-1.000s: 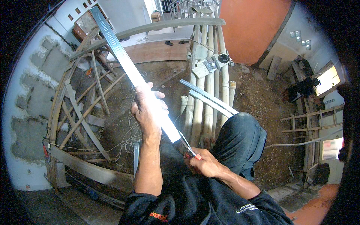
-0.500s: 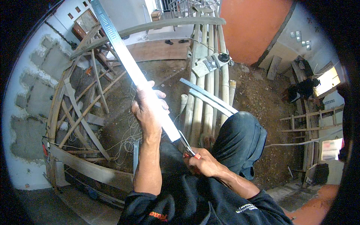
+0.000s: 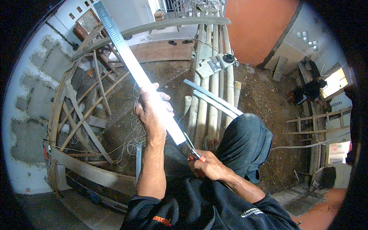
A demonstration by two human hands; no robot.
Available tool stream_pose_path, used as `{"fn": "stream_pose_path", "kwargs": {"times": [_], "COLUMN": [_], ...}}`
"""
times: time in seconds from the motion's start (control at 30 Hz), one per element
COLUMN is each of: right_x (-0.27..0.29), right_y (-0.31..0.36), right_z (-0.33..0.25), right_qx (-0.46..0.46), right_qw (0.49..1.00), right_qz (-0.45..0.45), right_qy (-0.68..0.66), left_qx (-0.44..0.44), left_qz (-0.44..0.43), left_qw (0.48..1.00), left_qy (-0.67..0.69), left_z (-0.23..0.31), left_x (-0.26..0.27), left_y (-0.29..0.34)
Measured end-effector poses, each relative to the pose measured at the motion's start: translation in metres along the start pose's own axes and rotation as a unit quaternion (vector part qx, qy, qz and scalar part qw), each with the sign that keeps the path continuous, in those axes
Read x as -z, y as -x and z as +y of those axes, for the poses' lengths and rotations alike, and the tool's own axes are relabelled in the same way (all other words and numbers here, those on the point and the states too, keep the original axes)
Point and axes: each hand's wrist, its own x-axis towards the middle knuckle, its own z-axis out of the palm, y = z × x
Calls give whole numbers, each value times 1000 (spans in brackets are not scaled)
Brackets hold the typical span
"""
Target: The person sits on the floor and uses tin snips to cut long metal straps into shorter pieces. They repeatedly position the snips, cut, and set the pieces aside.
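Observation:
My left hand [image 3: 147, 111] is wrapped around a long, shiny metal channel [image 3: 130, 61] with a slotted far end. The channel slants from the upper left down toward my lap, and glare washes out its lower half. In my right hand [image 3: 211, 165] is a pair of tin snips [image 3: 190, 144] with red grips. Their blades are at the channel's near end; whether they bite into the metal, I cannot tell. Two more metal strips [image 3: 214, 100] lie beyond my bent knee [image 3: 245, 142], across the bamboo poles [image 3: 204, 111].
A power tool [image 3: 214, 66] rests on the poles. Wooden planks and beams [image 3: 82, 115] lean on the left, with loose cable [image 3: 132, 147] on the dirt floor. A wooden ladder [image 3: 320, 122] lies at the right. An orange wall [image 3: 260, 30] stands at the back.
The snips' red grips have shifted slightly within my right hand. My left hand and the metal channel have barely moved.

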Motion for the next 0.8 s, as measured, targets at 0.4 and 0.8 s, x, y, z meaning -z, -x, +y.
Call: {"fn": "stream_pose_path", "kwargs": {"times": [0.4, 0.8], "right_x": [0, -1], "right_y": [-1, 0], "right_z": [5, -2], "right_qx": [12, -5], "right_qw": [1000, 998], "right_qz": [1, -16], "right_qy": [4, -68], "left_qx": [12, 6], "left_qz": [-4, -9], "left_qw": [999, 1000], "left_qy": [32, 25], "left_z": [2, 2], "left_x": [0, -1], "left_y": [-2, -1]}}
